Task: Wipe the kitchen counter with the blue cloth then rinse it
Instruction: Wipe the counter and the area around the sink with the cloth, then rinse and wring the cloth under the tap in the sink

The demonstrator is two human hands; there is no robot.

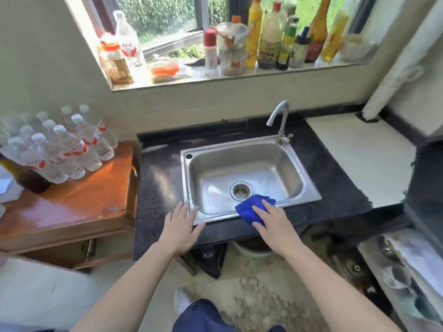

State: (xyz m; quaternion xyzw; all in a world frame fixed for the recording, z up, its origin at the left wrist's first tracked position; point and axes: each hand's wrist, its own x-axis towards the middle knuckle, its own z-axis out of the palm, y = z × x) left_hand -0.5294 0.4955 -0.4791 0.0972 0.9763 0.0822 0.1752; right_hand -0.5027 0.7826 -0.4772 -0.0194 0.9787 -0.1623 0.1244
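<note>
The blue cloth (250,209), soft and light, lies bunched on the surface's front edge under the flat-fingered right hand (273,221); the left hand (179,226) rests spread, holding nothing.

Blue cloth (247,210) — partly hidden under the right hand (275,224). Windowsill bottles (271,37) — labels blurred, unreadable; tops cut by the upper edge.

Under the right hand (275,226) the blue cloth (248,212) looks soft and fluffy, a matt fabric. Beyond both hands the sink (275,159) is brushed metal with a dull shine, and the tap (284,116) is brighter metal. The counter (163,178) at the left hand (178,226) is dark speckled stone, polished, it seems. Left of that hand, the table (100,195) is glossy varnished wood and bears clear plastic bottles (72,152).
</note>
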